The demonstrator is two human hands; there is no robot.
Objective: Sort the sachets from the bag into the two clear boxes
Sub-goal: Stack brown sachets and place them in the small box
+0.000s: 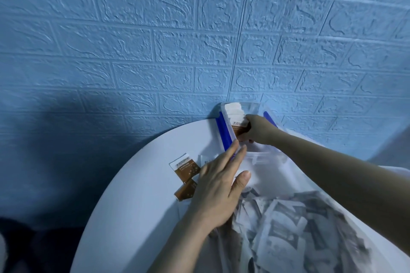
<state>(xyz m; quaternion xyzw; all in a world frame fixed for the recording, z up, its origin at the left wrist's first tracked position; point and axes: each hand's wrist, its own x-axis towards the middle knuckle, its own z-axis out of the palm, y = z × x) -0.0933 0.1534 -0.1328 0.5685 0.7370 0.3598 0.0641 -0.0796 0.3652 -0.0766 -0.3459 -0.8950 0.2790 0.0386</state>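
A clear box (pixel 228 115) with blue side clips stands at the table's far edge against the wall, holding several brown-and-white sachets in a row. My right hand (pixel 258 129) reaches into it and grips a brown-and-white sachet (pixel 240 126). My left hand (pixel 221 182) lies flat with straight fingers against the near corner of that box and on the translucent bag (pixel 299 217), which is full of sachets. Two brown sachets (pixel 185 167) (pixel 186 189) lie loose on the table left of my left hand. A second clear box is not plainly visible.
The round white table (pixel 137 195) ends close to the left and far side. A blue brick-patterned wall (pixel 199 40) rises right behind the box. A small white sachet (pixel 205 159) lies partly under my left fingers.
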